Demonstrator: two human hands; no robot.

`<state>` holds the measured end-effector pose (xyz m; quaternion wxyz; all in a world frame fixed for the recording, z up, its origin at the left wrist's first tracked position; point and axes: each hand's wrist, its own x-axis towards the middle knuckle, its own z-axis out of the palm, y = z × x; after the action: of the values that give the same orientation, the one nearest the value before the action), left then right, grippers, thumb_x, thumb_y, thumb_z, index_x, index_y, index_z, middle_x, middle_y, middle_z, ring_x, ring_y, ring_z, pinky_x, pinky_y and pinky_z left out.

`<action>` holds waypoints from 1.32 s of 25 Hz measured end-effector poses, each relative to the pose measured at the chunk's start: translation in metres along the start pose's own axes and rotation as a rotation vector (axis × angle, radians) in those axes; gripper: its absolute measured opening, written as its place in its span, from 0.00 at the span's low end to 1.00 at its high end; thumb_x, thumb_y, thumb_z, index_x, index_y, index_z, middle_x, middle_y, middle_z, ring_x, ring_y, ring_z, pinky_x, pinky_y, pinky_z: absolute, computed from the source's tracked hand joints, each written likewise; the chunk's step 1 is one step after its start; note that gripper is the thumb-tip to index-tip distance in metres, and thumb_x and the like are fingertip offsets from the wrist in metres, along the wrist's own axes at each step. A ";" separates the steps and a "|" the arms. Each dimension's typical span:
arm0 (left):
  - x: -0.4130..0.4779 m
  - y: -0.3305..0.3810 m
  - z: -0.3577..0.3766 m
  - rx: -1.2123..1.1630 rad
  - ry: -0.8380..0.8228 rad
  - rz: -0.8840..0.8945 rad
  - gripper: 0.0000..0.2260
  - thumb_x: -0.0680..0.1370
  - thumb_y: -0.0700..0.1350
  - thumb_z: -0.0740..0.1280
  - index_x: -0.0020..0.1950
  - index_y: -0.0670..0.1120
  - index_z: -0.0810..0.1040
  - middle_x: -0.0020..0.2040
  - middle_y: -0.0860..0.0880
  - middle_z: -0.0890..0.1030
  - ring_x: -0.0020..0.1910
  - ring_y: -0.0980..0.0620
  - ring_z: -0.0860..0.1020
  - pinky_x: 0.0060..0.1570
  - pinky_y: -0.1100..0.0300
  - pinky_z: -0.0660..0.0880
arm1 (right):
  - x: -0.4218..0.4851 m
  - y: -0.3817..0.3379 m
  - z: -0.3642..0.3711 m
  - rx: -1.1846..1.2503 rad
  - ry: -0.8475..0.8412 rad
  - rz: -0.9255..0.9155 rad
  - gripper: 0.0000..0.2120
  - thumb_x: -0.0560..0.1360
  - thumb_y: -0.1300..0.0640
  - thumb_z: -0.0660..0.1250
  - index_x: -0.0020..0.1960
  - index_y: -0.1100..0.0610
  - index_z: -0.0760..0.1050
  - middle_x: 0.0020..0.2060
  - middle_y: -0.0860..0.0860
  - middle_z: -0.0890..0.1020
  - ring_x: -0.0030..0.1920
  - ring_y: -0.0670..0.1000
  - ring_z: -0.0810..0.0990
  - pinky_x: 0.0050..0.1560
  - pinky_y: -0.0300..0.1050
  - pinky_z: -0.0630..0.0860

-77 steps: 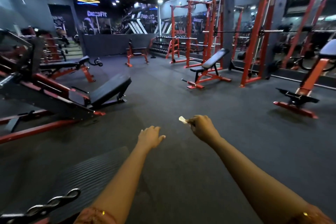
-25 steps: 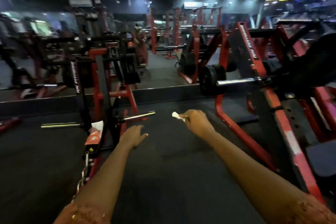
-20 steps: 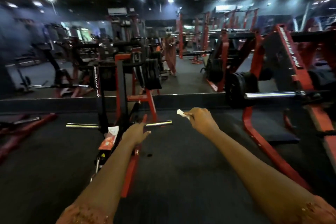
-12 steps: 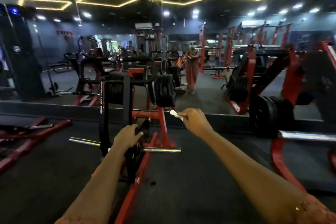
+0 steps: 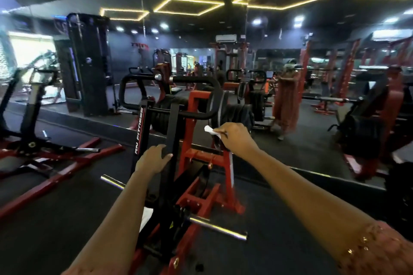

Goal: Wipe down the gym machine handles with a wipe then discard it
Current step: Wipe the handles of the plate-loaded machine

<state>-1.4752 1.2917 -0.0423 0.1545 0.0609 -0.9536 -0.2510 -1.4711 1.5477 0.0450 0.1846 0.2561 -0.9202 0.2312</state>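
Note:
A red and black plate-loaded machine (image 5: 194, 156) stands right in front of me. Its black looped handle bar (image 5: 192, 116) runs across at chest height above the weight plates. My right hand (image 5: 234, 138) pinches a small white wipe (image 5: 210, 130), held in the air just below the right end of that handle. My left hand (image 5: 154, 159) is stretched forward with relaxed fingers, touching the machine's black upright bar (image 5: 172, 131).
Chrome weight pegs (image 5: 218, 227) stick out low on both sides of the machine. A wall mirror (image 5: 312, 96) behind it reflects the gym and a person. Another black and red machine (image 5: 33, 123) stands at the left. Dark rubber floor (image 5: 55, 219) lies around.
I have turned from the open gym floor and walked up to this machine. It now fills the centre. My left hand has reached its black upright. The right hand still pinches the wipe.

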 end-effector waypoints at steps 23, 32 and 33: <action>0.290 -0.052 0.119 -0.637 0.238 -0.116 0.29 0.75 0.50 0.67 0.73 0.48 0.61 0.70 0.52 0.68 0.69 0.53 0.67 0.62 0.66 0.62 | 0.337 0.090 0.116 -0.076 -0.119 -0.279 0.13 0.77 0.63 0.61 0.59 0.59 0.77 0.54 0.55 0.82 0.53 0.52 0.79 0.45 0.30 0.65; 0.304 -0.076 0.135 -0.623 0.251 0.167 0.31 0.77 0.50 0.65 0.74 0.61 0.51 0.64 0.63 0.64 0.60 0.75 0.63 0.55 0.79 0.61 | 0.351 0.085 0.167 -0.189 -0.189 -0.178 0.16 0.76 0.63 0.60 0.62 0.54 0.75 0.56 0.51 0.81 0.53 0.49 0.79 0.55 0.39 0.74; 0.305 -0.078 0.135 -0.586 0.245 0.175 0.31 0.77 0.50 0.64 0.73 0.63 0.50 0.63 0.60 0.65 0.57 0.71 0.66 0.55 0.75 0.62 | 0.351 0.086 0.173 -0.199 -0.211 -0.186 0.16 0.76 0.64 0.60 0.63 0.54 0.74 0.57 0.51 0.81 0.53 0.49 0.80 0.54 0.36 0.73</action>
<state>-1.8039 1.2272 -0.1122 0.2998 -0.0384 -0.8169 -0.4913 -1.8381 1.3877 0.0351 0.1322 0.3434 -0.9252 0.0929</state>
